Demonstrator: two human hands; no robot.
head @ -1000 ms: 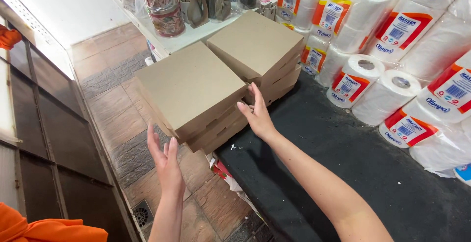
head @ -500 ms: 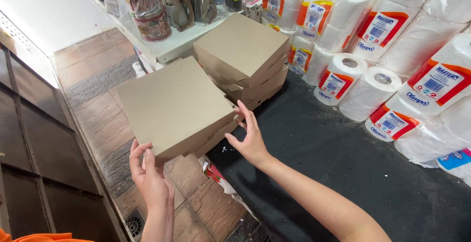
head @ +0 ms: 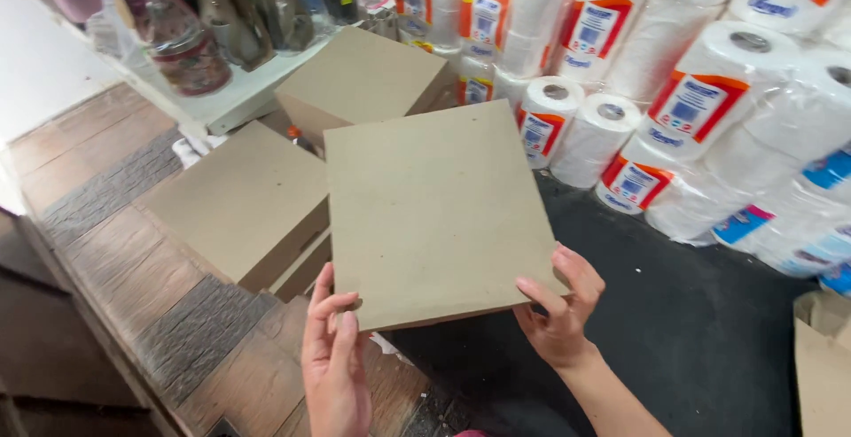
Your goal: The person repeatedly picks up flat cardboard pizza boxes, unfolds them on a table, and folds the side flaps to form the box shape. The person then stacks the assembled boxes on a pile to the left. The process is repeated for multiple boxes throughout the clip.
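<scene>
Between left hand (head: 335, 362) and right hand (head: 560, 308), both grips closed on flat cardboard box (head: 439, 211), its underside hidden.

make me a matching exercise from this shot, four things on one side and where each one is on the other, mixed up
Things:
1. flat brown cardboard box
2. stack of brown cardboard boxes
3. white paper rolls in printed wrappers
4. clear glass jar

Places:
A. piled along the right, on the black floor mat
B. on the white shelf at top left
C. lifted between the left hand and right hand
D. resting low on the left, beside the wood-look tiles

Pairs: 1-C, 2-D, 3-A, 4-B
</scene>
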